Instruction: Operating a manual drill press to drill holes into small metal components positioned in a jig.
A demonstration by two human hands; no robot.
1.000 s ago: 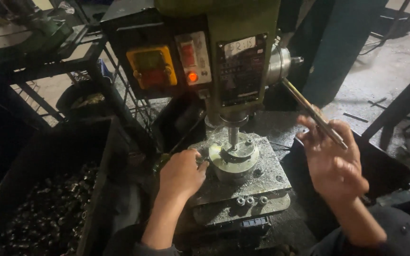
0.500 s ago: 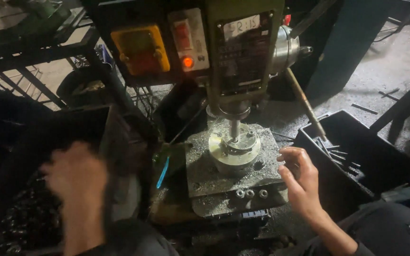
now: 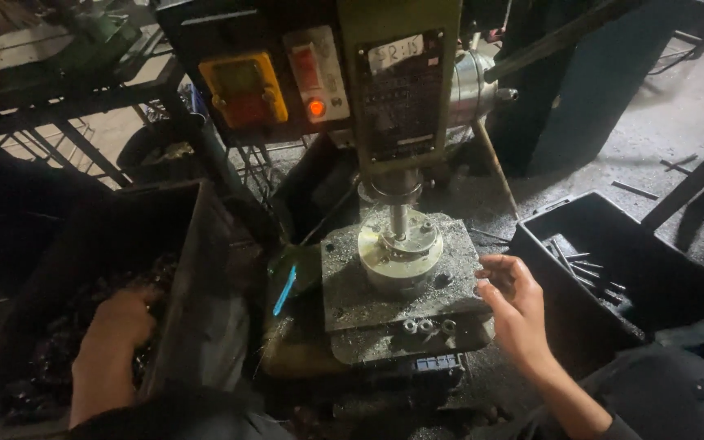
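Dark bin (image 3: pixel 197 269) holds left hand (image 3: pixel 120 322), fingers buried.

The left hand's (image 3: pixel 120 322) fingertips are buried among dark small metal parts (image 3: pixel 59 358), too dim to identify, in the black bin (image 3: pixel 197 244) at nine o'clock

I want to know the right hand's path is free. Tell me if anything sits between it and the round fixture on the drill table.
Nothing visible does. The right hand rests at the right edge of the drill table, and only bare, gritty plate lies between its fingers and the round fixture under the spindle.
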